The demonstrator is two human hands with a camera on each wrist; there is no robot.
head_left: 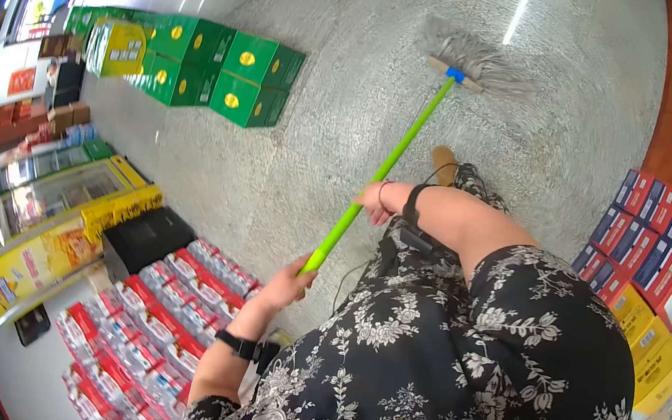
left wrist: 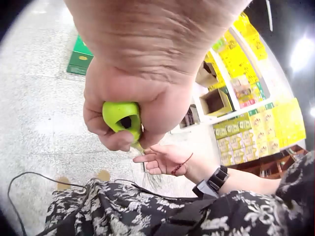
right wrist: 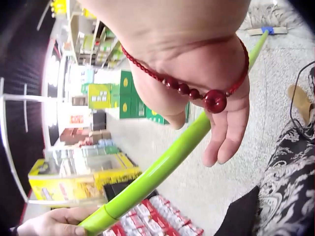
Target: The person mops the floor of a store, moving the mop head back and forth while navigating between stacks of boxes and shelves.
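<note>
A mop with a bright green handle (head_left: pixel 413 130) lies slantwise across the head view. Its grey string head (head_left: pixel 481 62), with a blue socket, rests on the floor at the top. My left hand (head_left: pixel 283 282) grips the handle near its end; the hollow green end (left wrist: pixel 120 112) pokes out of the curled fingers in the left wrist view. Farther along, my right hand (head_left: pixel 375 201) lies against the handle. In the right wrist view, the fingers of that right hand (right wrist: pixel 211 93) hang loosely extended with the green shaft (right wrist: pixel 167 164) passing beside them, not wrapped by them.
Green cartons (head_left: pixel 260 81) stand stacked ahead on the left. Shrink-wrapped bottle packs (head_left: pixel 165 306) lie near the left hand, beside a black box (head_left: pixel 144 246) and a yellow freezer (head_left: pixel 53 242). Red and blue boxes (head_left: pixel 655 223) line the right side. A shoe (head_left: pixel 443 165) stands below the mop head.
</note>
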